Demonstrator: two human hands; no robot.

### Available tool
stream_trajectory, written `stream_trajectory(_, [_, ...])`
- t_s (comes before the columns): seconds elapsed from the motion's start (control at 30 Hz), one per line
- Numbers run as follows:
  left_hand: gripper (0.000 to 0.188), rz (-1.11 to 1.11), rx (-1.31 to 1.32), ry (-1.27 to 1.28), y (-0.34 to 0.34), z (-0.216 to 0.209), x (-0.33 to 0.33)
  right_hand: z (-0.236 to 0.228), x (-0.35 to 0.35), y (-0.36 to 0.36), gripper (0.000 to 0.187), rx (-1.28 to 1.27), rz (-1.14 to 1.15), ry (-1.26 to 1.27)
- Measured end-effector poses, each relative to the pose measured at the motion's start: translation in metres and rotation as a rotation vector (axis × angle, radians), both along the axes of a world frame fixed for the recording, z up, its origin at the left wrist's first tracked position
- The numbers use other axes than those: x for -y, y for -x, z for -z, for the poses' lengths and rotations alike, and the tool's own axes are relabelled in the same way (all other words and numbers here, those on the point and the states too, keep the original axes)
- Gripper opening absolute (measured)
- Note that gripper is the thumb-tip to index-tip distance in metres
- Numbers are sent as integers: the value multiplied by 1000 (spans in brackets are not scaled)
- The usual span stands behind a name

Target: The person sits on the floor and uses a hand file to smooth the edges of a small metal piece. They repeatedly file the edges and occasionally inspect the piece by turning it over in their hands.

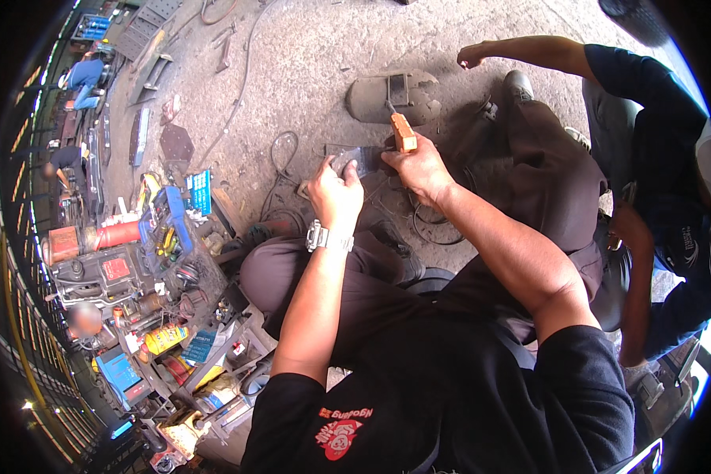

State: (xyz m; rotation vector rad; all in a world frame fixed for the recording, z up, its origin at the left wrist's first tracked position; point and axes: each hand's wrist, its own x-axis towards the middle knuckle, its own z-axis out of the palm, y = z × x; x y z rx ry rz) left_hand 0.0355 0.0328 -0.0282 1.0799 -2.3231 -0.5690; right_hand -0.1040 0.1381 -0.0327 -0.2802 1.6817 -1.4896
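My left hand (336, 193), with a watch (329, 238) on its wrist, is closed at the near left edge of a small, flat grey metal piece (362, 160) held above the floor. My right hand (425, 170) is wrapped round an orange block-shaped handle (404, 133) that points away from me. A thin tip sticks out of its far end; its exact kind is not clear. The right fingers lie close to the metal piece's right edge, and I cannot tell if they touch it. Just beyond lies a worn welding mask (365, 98) on the floor.
Cables (283, 150) loop over the concrete floor (316, 55). At left stand a cluttered pile of tools, a blue toolbox (170, 209) and a red cylinder (118, 233). A person in dark clothes (660, 118) sits close on my right. Two more people crouch far left.
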Motion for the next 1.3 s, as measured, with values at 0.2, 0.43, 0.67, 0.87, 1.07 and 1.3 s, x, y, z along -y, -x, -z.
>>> stream_trajectory(0.2, [28, 25, -22, 38, 0, 3, 1, 3, 1, -1, 46, -33, 22, -17])
stream_trajectory(0.43, [35, 4, 11, 58, 4, -5, -5, 9, 2, -1, 53, -75, 0, -65])
stream_trajectory(0.67, [35, -3, -6, 54, 5, -3, -6, -5, 0, -2, 50, -95, -26, -76])
stream_trajectory(0.87, [30, 23, -102, -60, 1, 9, 7, 3, 5, 1, 37, -79, 22, 18])
stream_trajectory(1.07, [19, 8, -430, -217, -5, -4, 22, -22, 7, 14, 28, -52, 31, 317])
stream_trajectory(1.3, [21, 94, -398, 141, 0, -30, 19, -34, 7, 16, 60, 126, 56, 483])
